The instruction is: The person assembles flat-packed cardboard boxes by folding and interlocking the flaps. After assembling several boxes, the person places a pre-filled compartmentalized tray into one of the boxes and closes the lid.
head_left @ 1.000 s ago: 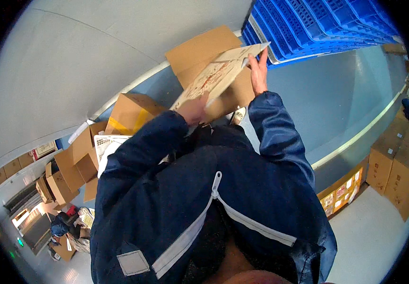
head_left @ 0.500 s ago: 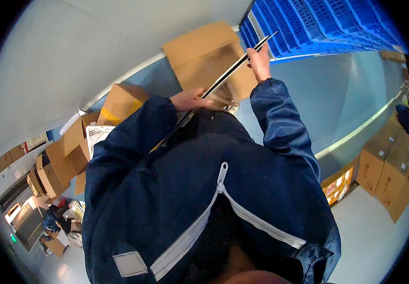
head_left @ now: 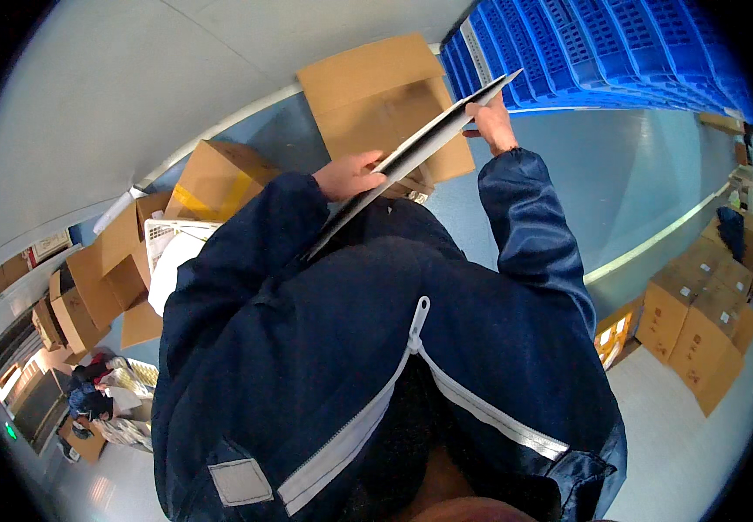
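I hold a thin, flat black-and-white panel (head_left: 427, 144) nearly edge-on in front of my body. It slants from my waist at the lower left up to the far right, and what is on its faces is hard to make out. My left hand (head_left: 350, 177) is closed on its near-left part, with the thumb and fingers over the upper edge. Farther along, my right hand (head_left: 493, 127) grips the far end from the right side. Beneath the panel stands an open cardboard box (head_left: 368, 78), its inside partly hidden by the panel and my left hand.
Stacked blue plastic crates (head_left: 585, 56) rise at the far right. Along the wall at left are a taped carton (head_left: 211, 184), a white basket (head_left: 157, 239) and several open boxes. Closed cartons (head_left: 694, 317) stand at right. A person (head_left: 89, 400) is at the lower left.
The panel has turned a little, so more of its dark face shows. My right hand has shifted slightly right and nearer, its fingers loosened somewhat. My left hand stays at about the same spot.
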